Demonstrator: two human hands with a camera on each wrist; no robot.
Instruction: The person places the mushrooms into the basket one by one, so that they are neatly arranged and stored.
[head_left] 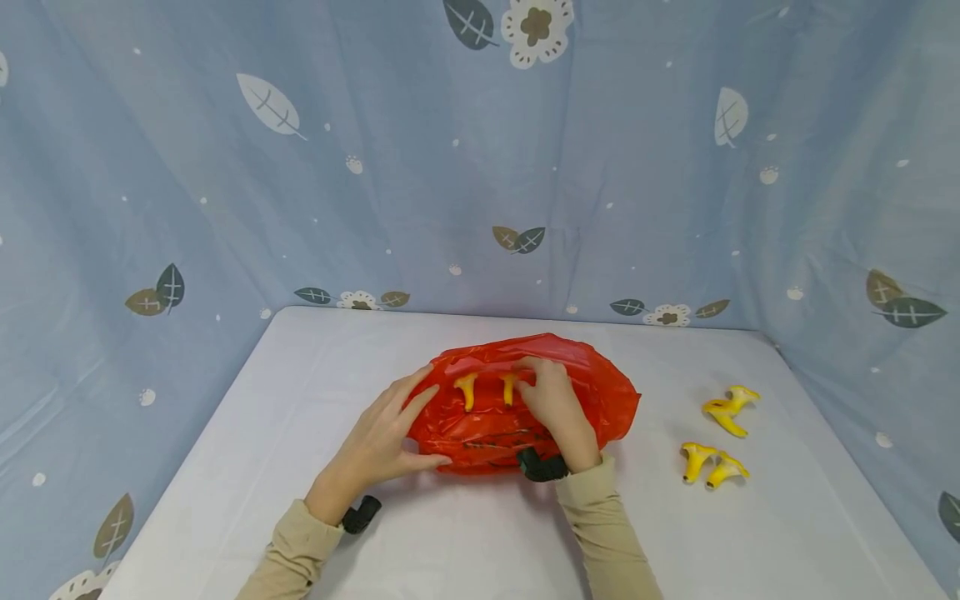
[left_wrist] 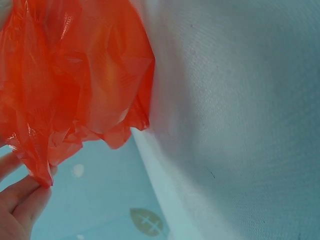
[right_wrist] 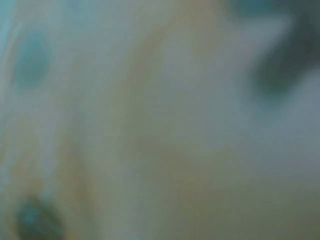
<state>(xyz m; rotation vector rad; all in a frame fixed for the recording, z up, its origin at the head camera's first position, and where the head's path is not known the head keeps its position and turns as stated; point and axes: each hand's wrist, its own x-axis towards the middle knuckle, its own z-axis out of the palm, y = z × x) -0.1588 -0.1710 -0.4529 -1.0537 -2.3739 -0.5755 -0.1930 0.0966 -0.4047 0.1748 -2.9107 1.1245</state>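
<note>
A crumpled red plastic bag lies on the white table with its mouth spread. At its left rim my left hand has thumb and fingers apart in the head view; the left wrist view shows fingers pinching the bag's edge. Two yellow chanterelle mushrooms are seen within the bag, one on the left and one on the right. Reaching in from the right, my right hand has its fingertips around the cap of the right-hand chanterelle, partly hiding it. The right wrist view is too blurred to read.
Several more yellow chanterelles lie on the right of the table, an upper pair touching and a lower pair side by side. Dark wrist cameras sit at the left wrist and right wrist. A patterned blue curtain hangs behind the table.
</note>
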